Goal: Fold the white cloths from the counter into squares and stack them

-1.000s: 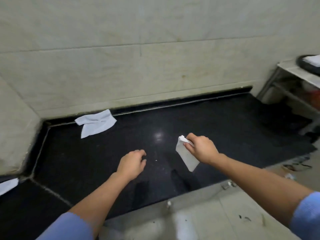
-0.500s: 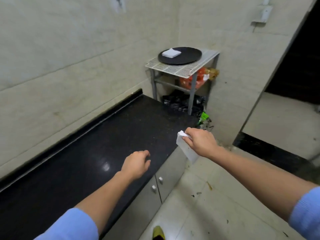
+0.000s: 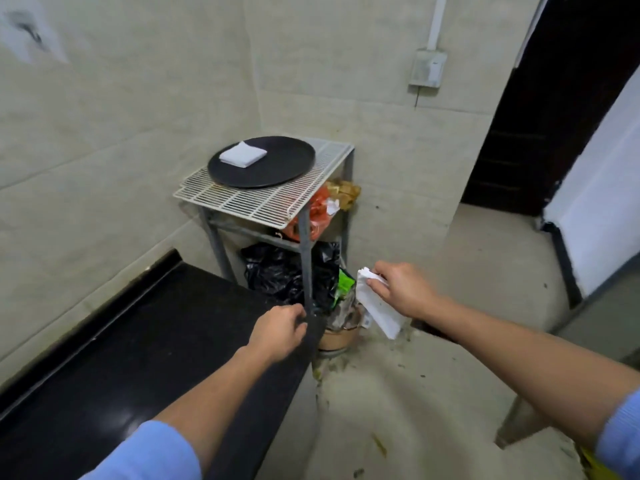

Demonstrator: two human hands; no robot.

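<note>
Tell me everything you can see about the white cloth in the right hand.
The white cloth is folded into a flat, roughly rectangular pad, with layered edges showing at its top corner. It looks like thin, soft fabric. The right hand pinches its upper end, so it hangs tilted in the air, lower corner toward the floor, past the end of the black counter. Only that hand touches it.

Two cloths [image 3: 379, 310] [image 3: 242, 154], perhaps more; one tray [image 3: 280, 169].
</note>
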